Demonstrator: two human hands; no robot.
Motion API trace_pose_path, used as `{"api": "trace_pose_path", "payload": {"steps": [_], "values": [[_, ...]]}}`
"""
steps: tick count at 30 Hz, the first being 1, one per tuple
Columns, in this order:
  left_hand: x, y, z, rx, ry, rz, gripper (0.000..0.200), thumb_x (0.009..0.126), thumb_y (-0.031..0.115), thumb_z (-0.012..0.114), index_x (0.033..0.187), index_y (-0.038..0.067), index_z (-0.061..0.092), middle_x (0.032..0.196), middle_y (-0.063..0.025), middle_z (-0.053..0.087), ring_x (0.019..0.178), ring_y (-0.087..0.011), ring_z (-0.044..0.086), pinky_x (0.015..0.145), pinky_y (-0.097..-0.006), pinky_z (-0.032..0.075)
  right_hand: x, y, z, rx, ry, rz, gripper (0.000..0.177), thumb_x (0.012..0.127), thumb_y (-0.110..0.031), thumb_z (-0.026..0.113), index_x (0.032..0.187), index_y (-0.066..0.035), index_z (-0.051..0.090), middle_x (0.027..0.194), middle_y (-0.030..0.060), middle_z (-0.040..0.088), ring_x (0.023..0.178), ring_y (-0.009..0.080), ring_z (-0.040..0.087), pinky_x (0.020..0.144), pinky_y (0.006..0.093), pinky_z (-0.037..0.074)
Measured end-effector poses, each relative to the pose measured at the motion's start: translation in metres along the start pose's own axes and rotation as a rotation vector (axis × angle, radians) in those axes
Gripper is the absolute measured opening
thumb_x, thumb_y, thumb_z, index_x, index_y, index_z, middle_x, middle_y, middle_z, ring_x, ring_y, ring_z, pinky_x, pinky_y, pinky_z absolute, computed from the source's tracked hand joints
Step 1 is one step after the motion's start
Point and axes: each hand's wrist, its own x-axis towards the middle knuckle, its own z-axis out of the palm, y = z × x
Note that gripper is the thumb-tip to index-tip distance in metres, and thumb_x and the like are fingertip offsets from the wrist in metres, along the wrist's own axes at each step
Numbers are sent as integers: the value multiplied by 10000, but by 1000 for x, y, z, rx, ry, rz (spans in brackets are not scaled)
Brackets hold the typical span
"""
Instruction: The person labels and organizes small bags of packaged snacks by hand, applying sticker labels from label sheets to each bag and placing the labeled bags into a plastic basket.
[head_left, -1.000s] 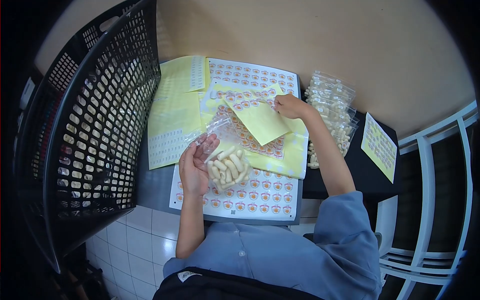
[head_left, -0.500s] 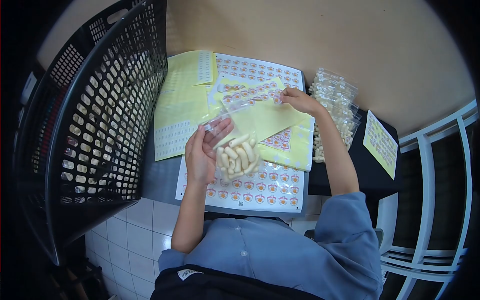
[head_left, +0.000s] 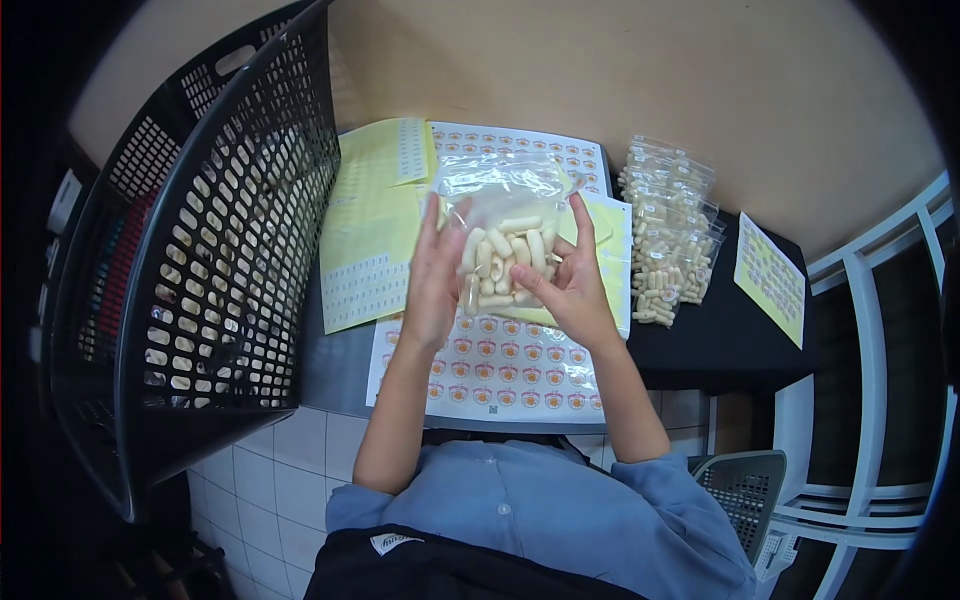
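A clear plastic bag of pale, puffed snack sticks (head_left: 498,262) is held up between both hands above the label sheets. My left hand (head_left: 434,290) grips the bag's left side, with some fingers seen dimly through the plastic. On the right side, my right hand (head_left: 582,295) has its thumb pressed on the front of the bag, and its index finger points up along the edge. Near that fingertip is a small pale round piece, perhaps a label. Beneath lies a white sheet of round orange-and-pink labels (head_left: 480,372), partly covered by the bag and hands.
Left of the table stands a tall black perforated basket (head_left: 225,235) with pale contents. Yellow backing sheets (head_left: 365,235) lie beside it. Several filled bags (head_left: 665,235) overlap on a black-covered surface at right, near another yellow label sheet (head_left: 770,280). A grey basket (head_left: 745,490) stands lower right.
My right hand has come from the label sheet at the back to the bag's right side. The bag has risen and turned more upright, and both hands now hold it.
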Motion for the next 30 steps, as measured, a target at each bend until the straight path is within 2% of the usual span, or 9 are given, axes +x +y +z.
{"api": "trace_pose_path", "payload": {"steps": [4, 6, 7, 8, 11, 14, 15, 21, 30], "values": [[-15, -8, -5, 285, -200, -145, 450, 839, 81, 450, 1249, -10, 287, 1163, -128, 439, 1048, -168, 464, 865, -278, 400, -7, 13, -2, -27, 67, 1, 879, 741, -62, 617, 1316, -83, -47, 1091, 197, 459, 939, 192, 517, 725, 269, 466], [-16, -12, -7, 148, -176, -181, 479, 815, 48, 495, 1247, -5, 296, 1152, -111, 442, 1017, -139, 477, 837, -257, 419, -6, 10, -5, -174, 244, -97, 786, 733, -61, 622, 1307, -61, 86, 1052, 153, 471, 912, 182, 506, 702, 254, 460], [-17, -11, -6, 174, -170, -153, 473, 814, 47, 496, 1244, -4, 304, 1140, -111, 452, 1008, -140, 484, 834, -259, 422, 0, 10, -10, -346, 377, -283, 460, 748, -69, 595, 1154, -24, 385, 1022, 129, 471, 878, 175, 497, 675, 247, 443], [-18, -10, -6, 200, -164, -126, 467, 814, 46, 497, 1240, -2, 313, 1129, -110, 463, 999, -142, 491, 830, -260, 426, 3, 4, -18, -344, 379, -285, 460, 748, -69, 595, 1154, -24, 385, 1022, 129, 471, 878, 175, 497, 675, 247, 443], [-20, -9, -5, 266, -177, -104, 468, 804, 29, 509, 1233, 0, 326, 1091, -104, 490, 974, -137, 506, 816, -258, 435, 5, -34, -24, -587, 83, -380, 68, 774, -64, 522, 763, 2, 531, 897, 105, 511, 796, 178, 518, 642, 271, 420], [-21, -10, -3, 259, -181, -124, 480, 796, 38, 532, 1221, -24, 319, 1083, -105, 480, 964, -130, 498, 820, -250, 424, 5, -45, -14, -789, -117, -358, 62, 752, -48, 527, 772, 10, 517, 816, 106, 505, 735, 222, 519, 645, 290, 420], [-22, -10, -2, 257, -183, -124, 480, 796, 38, 532, 1221, -24, 319, 1083, -105, 480, 964, -130, 498, 820, -250, 424, 5, -46, -11, -850, -153, -367, 63, 740, -38, 520, 757, 18, 497, 790, 128, 488, 712, 275, 512, 651, 318, 419], [-26, -7, -4, 304, -175, -124, 471, 795, 31, 532, 1216, -23, 328, 1059, -94, 486, 943, -123, 505, 801, -243, 434, 6, -49, -5, -1158, -229, -396, 68, 747, -49, 496, 759, 17, 490, 774, 137, 481, 692, 295, 507, 645, 365, 400], [-27, -8, -3, 318, -153, -106, 458, 792, 7, 516, 1219, 6, 352, 1043, -73, 504, 893, -90, 511, 775, -225, 445, 9, -48, -2, -1232, -275, -419, 76, 754, -59, 499, 767, 13, 477, 795, 129, 484, 720, 300, 491, 648, 370, 385]]}}
